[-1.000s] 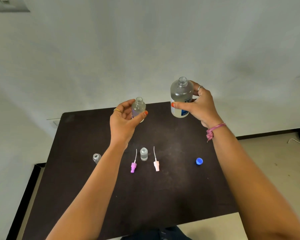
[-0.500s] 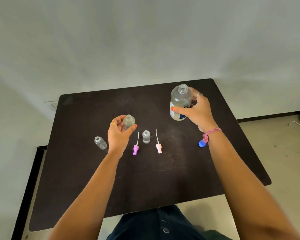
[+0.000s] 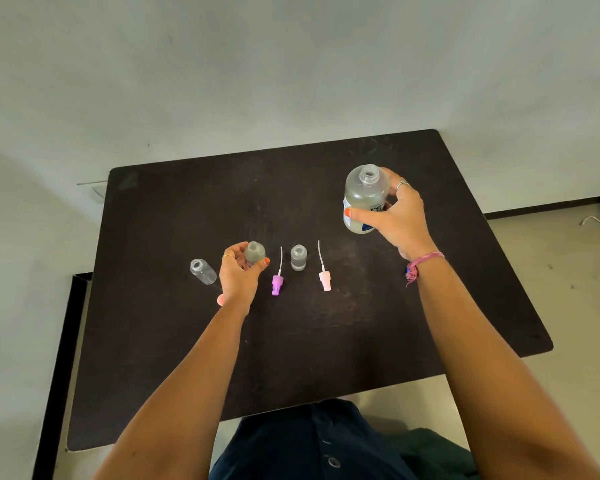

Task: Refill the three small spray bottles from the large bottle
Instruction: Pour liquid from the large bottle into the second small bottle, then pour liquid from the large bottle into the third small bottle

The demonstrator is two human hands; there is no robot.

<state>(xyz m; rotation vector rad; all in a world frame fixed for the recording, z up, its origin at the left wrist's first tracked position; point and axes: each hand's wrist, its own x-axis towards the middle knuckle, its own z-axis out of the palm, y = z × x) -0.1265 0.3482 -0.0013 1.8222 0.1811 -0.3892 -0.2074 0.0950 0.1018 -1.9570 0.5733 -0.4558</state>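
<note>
1. The left hand point(image 3: 240, 276) holds a small bottle point(image 3: 254, 252) with no top on it. The thumb is on the right side of the bottle and the fingers curl round its left side, so the bottle sits between them. Its open mouth points up.
2. The right hand point(image 3: 397, 216) holds the large bottle point(image 3: 363, 197). The thumb lies across the front, over the label, and the fingers wrap round the back and right side. The bottle stands up straight with its mouth open. I cannot tell if it rests on the table or is just above it.
3. Another small bottle point(image 3: 298, 258) stands on the dark table point(image 3: 326, 341), between the two hands. It has no top on.
4. A third small bottle point(image 3: 202, 270) stands to the left of the left hand. It is open too, and it looks clear.
5. A purple spray top point(image 3: 277, 284) lies flat on the table, just right of the left hand. Its thin white tube points away from the person.
6. A pink spray top point(image 3: 325, 280) lies flat to the right of the middle bottle, with its tube pointing away too.
7. A bit of a blue cap point(image 3: 408, 271) peeks out from behind the right wrist.
</note>
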